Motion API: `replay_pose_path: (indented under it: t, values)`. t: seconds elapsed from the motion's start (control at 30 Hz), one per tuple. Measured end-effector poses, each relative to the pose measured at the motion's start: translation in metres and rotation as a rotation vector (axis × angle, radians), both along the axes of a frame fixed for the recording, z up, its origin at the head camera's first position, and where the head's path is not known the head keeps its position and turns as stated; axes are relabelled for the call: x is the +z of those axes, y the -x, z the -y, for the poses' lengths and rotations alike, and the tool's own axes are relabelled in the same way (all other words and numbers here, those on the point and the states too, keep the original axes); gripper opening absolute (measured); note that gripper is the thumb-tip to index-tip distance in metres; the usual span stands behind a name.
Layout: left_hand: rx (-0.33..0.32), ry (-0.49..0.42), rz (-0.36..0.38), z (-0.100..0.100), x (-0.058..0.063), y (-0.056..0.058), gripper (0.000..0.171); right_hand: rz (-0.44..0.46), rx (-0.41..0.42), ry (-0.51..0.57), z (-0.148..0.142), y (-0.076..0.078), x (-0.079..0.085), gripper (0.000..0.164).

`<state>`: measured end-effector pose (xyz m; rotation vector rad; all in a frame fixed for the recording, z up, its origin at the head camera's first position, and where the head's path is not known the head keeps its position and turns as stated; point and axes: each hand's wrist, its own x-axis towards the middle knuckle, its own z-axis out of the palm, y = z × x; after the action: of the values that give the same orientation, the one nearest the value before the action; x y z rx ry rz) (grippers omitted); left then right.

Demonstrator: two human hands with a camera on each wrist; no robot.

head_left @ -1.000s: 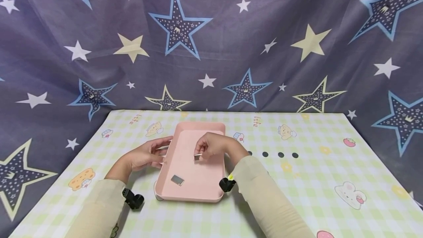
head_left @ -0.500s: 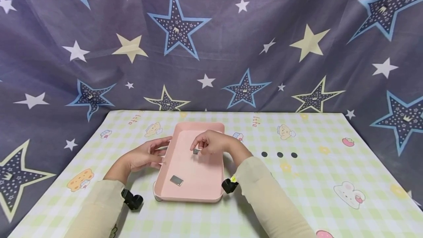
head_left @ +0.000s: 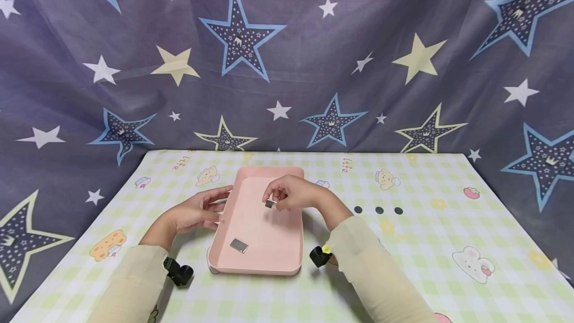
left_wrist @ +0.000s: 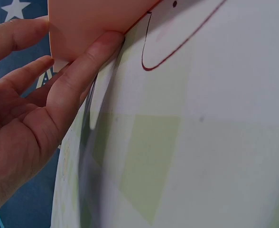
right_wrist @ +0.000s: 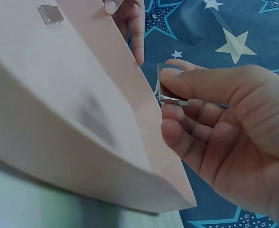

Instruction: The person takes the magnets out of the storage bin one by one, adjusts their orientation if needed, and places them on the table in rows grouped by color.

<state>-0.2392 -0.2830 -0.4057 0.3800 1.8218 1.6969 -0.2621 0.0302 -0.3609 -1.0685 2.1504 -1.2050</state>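
Observation:
A pink rectangular tray (head_left: 253, 258) lies on the table. My left hand (head_left: 197, 212) rests against the outside of its left wall with fingers spread and fairly straight; in the left wrist view the thumb (left_wrist: 87, 71) touches the tray's lower edge. Over the tray's middle, my right hand (head_left: 293, 193) pinches a small flat silver metal piece (head_left: 270, 203) between thumb and fingers. The right wrist view shows this piece (right_wrist: 167, 88) with a narrow bent edge at its lower end; its kind is unclear. A similar silver rectangle (head_left: 239, 245) lies inside the tray, near the front left.
Several small black discs (head_left: 379, 210) lie in a row to the right of the tray. A checked cloth with cartoon prints (head_left: 403, 273) covers the table. Behind it hangs a dark curtain (head_left: 287, 64) patterned with stars. Both wrists carry small black cameras (head_left: 179, 272).
My right hand has lifted a little with the metal piece and turned it, drifting left and then back right. The left hand and the tray stay in place.

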Motion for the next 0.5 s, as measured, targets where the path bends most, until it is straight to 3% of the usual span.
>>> replay_pose_path:
  t: [0.5]
  values:
    - [-0.004, -0.009, -0.004, 0.0, 0.0, -0.001, 0.089, -0.018, -0.216, 0.203, -0.018, -0.011, -0.009, 0.021]
